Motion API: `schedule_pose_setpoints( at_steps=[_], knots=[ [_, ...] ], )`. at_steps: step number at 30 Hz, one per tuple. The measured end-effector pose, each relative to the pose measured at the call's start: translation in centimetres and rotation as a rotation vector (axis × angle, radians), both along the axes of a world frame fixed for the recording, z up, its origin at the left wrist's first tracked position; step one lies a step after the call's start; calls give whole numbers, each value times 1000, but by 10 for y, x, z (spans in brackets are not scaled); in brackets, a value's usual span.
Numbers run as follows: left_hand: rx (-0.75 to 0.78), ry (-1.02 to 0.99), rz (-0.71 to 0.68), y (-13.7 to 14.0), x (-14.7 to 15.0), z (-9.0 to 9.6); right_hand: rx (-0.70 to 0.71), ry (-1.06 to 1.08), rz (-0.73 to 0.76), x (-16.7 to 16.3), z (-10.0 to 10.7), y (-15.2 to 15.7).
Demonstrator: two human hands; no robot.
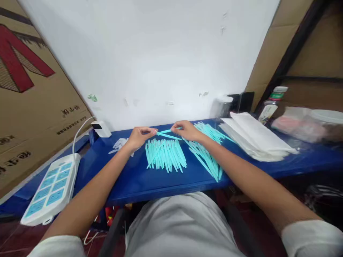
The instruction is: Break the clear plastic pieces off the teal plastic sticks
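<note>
The left hand (142,136) pinches a turquoise stick (169,136); the right hand (187,130) grips another stick (166,131). Nearer, a row of sticks (166,154) lies on the blue table (128,182), between translucent pieces (119,144) left and looser sticks (206,160) right.

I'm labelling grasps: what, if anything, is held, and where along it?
The left hand pinches a turquoise stick by its left end; the right hand grips a second stick, apparently near its right end.

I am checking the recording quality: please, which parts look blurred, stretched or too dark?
Head view: the jar and bag look smeared; sleeves stretch toward the lower corners, as with a wide lens; under the table at right, very dark; the sticks are fairly clear.
</note>
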State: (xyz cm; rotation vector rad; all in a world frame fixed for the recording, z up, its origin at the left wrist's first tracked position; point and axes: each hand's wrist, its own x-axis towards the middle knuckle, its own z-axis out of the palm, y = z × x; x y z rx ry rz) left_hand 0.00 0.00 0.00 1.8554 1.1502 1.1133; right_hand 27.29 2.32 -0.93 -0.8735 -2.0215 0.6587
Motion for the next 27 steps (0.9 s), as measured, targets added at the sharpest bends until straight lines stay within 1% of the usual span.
schedule_pose_setpoints(
  at_steps=[4, 7, 11, 14, 17, 20, 23, 27],
  knots=[
    [11, -20, 48, 3, 0, -7, -44, 42, -29, -3, 0, 0],
    [14, -50, 55, 5, 0, -9, -71, 53, -42, -5, -2, -2],
    [10, -72, 54, 6, -1, -9, 54, 50, -33, -7, 0, -11],
    [6, -82, 46, 5, -2, -9, 119, -40, 54, -7, 6, -19],
    [10, -81, 39, 5, -1, -9, 132, -144, 113, -7, 10, -24],
    [5, -94, 34, 5, 0, -10, 114, -222, 100, -8, 10, -26],
    [-10, -151, 31, 3, 1, -10, 93, -226, 67, -11, 9, -27],
    [-61, -268, 4, 0, 5, -9, 113, -195, 52, -14, 8, -29]
  ],
)
